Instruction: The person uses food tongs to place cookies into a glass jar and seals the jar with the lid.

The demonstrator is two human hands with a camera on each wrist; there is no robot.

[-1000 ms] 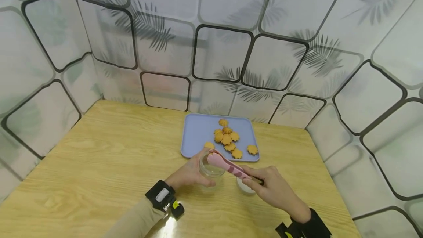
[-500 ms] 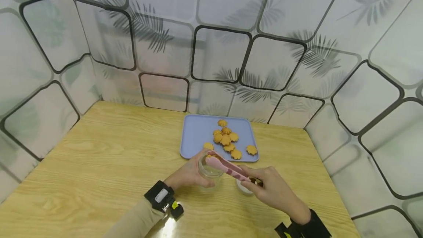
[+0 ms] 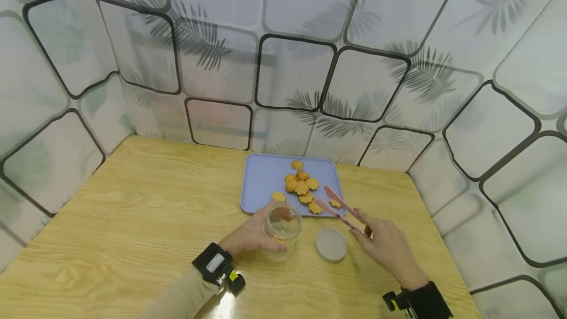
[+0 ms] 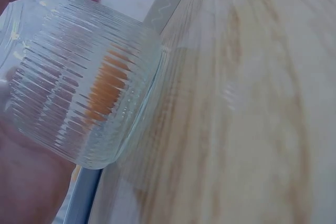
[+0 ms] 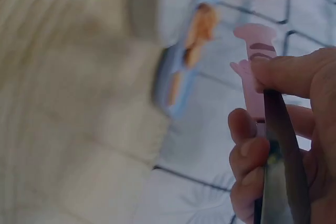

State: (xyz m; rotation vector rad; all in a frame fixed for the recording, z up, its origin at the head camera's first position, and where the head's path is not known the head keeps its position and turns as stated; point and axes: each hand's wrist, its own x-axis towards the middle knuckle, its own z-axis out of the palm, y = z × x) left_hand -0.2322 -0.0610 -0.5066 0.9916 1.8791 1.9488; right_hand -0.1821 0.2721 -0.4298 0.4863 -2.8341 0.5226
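My left hand (image 3: 253, 233) grips a clear ribbed glass jar (image 4: 63, 77), its open mouth facing up in the head view. Through the glass in the left wrist view shows an orange-brown cookie (image 4: 107, 87). Pink tongs (image 3: 339, 216) with dark metal handles are held in my right hand (image 3: 387, 246), thumb on one arm and fingers round the other. Their tips are spread apart with nothing between them, over the front right corner of a blue tray (image 3: 261, 174). Flower-shaped cookies (image 3: 302, 187) lie on that tray, several heaped at its middle, one at the right partly behind the tongs.
A round whitish lid (image 3: 330, 245) lies on the wooden table (image 3: 133, 220) between the jar and my right hand. Behind the tray, a patterned curtain (image 3: 221, 122) closes off the table's back and sides.
The tongs have left the jar's mouth and swung right towards the tray's corner, their tips now spread. The cookie they held is gone from them. The lid is fully uncovered; the left hand stays put.
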